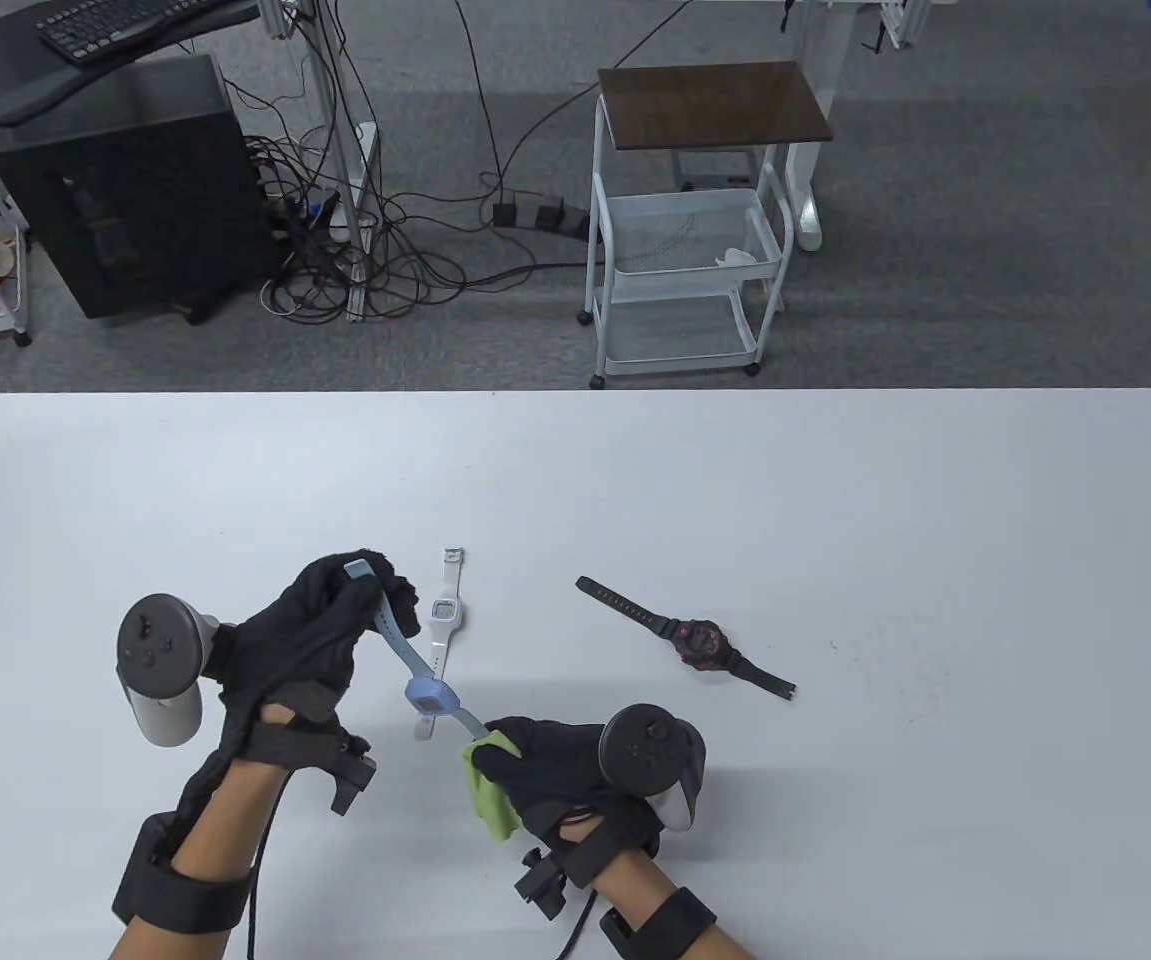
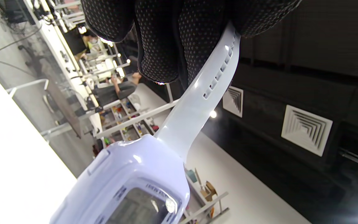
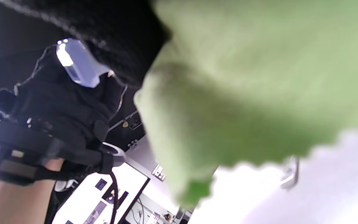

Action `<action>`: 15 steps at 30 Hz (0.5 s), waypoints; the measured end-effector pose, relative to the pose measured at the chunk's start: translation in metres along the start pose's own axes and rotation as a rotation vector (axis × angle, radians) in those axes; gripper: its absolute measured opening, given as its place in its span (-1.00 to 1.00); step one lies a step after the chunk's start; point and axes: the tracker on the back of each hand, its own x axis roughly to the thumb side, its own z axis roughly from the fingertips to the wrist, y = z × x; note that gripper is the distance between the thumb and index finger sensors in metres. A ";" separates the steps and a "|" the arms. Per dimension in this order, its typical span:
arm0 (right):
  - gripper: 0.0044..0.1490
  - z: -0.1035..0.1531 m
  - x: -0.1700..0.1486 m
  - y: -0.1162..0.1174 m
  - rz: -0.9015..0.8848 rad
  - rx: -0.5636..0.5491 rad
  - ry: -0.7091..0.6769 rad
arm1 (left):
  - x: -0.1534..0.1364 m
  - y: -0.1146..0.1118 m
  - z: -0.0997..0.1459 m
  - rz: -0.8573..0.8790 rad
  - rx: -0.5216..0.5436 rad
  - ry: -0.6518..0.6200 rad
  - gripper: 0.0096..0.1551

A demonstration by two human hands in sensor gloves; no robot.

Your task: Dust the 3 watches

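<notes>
Above the near-left worktop, the blue watch is held slantwise, upper strap pinched by the left hand, lower strap wiped with the green cloth gripped by the right hand.

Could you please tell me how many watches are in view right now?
3. The blue watch is held up between the left hand and right hand; the white watch and black watch lie on the table.

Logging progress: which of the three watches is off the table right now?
The light blue watch, held up by the left hand. The white watch and black watch lie flat on the table.
</notes>
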 end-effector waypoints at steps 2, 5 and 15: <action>-0.46 0.000 0.000 -0.001 -0.005 0.008 0.004 | -0.001 -0.001 0.000 0.005 0.000 0.001 -0.51; -0.47 0.002 -0.004 -0.002 0.013 0.034 0.034 | -0.001 0.000 0.000 0.018 0.017 -0.003 -0.51; -0.41 0.001 0.006 -0.013 0.257 0.079 -0.020 | -0.013 0.010 -0.002 -0.021 0.033 0.051 -0.51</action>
